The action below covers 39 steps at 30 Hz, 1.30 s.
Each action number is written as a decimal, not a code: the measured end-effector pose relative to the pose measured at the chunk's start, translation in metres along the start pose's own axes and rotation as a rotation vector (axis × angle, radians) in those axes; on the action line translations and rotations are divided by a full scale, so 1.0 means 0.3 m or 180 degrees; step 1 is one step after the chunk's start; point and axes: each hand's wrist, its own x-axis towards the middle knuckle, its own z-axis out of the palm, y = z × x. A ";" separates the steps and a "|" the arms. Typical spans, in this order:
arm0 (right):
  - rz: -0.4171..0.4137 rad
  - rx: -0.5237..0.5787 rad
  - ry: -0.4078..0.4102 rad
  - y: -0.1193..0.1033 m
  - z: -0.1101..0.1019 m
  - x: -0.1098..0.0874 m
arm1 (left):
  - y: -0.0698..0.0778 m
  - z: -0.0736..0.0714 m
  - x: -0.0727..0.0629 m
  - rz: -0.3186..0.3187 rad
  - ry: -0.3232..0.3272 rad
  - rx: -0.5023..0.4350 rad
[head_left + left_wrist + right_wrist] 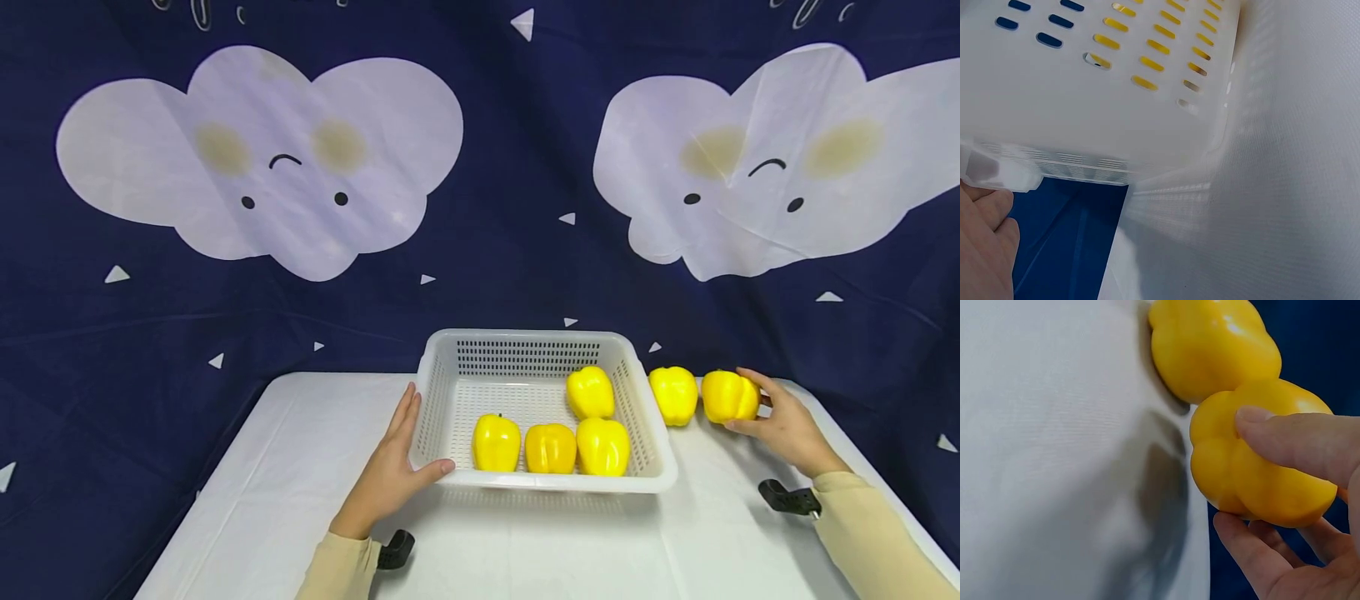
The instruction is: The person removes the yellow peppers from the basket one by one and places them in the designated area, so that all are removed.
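My right hand (787, 423) grips a yellow bell pepper (729, 397) at the far right of the table. In the right wrist view the thumb lies across this pepper (1260, 456), with the other fingers beneath it. Just left of it stands another yellow bell pepper (672, 396), outside the basket. My left hand (386, 475) rests at the front left corner of a white plastic basket (551, 482), fingers straight along its left side and thumb at the front rim. In the basket are several yellow bell peppers, one of them (496, 442) nearest my left hand.
A white cloth covers the table (525, 550). Behind it hangs a dark blue curtain (517, 208) with white clouds, close to the basket's back rim. A black wrist device (789, 497) sits by the right sleeve, another (396, 550) by the left.
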 end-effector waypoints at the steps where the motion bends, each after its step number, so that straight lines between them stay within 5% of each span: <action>1: 0.0001 0.0001 -0.0017 0.004 0.002 0.001 | 0.000 0.000 0.000 -0.0001 0.0004 0.0003; 19: 0.0239 -0.0025 -0.0154 0.038 0.033 0.019 | 0.000 0.001 -0.002 -0.0039 0.0002 -0.0024; 39: 0.0220 0.0113 -0.0302 0.050 0.024 0.033 | 0.002 -0.002 -0.001 -0.0060 -0.0007 -0.0043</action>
